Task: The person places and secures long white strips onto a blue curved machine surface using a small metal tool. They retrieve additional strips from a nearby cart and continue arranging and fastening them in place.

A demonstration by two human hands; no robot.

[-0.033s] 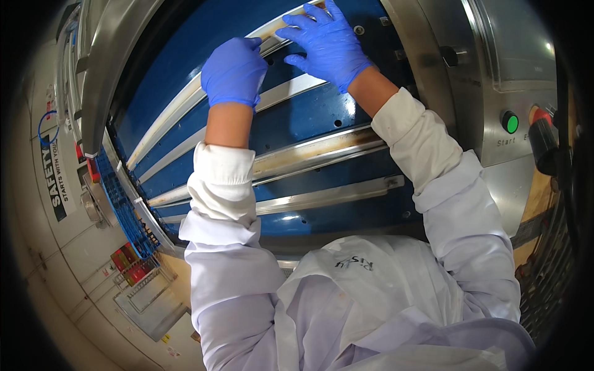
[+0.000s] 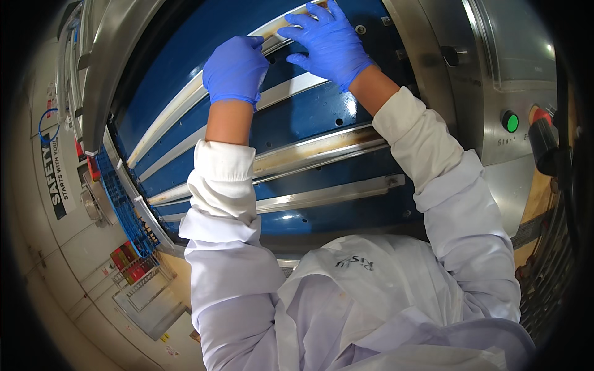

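Bar (image 2: 176,107): upper centre of frame | your left hand (image 2: 236,70): curled over it, grip I cannot tell | your right hand (image 2: 328,46): fingers spread | probably stiff, slippery; hold by edges

The left arm (image 2: 229,266) stood nearly upright from the lower edge, left of centre; the right arm (image 2: 458,185) slanted from the lower right toward upper centre. Near the top, the left hand (image 2: 235,71), blue-gloved, was curled palm-down, its underside hidden. Just to its right, the right hand (image 2: 331,51), likewise gloved, was spread, fingers (image 2: 301,20) fanned toward upper left, thumb (image 2: 299,60) pointing left.
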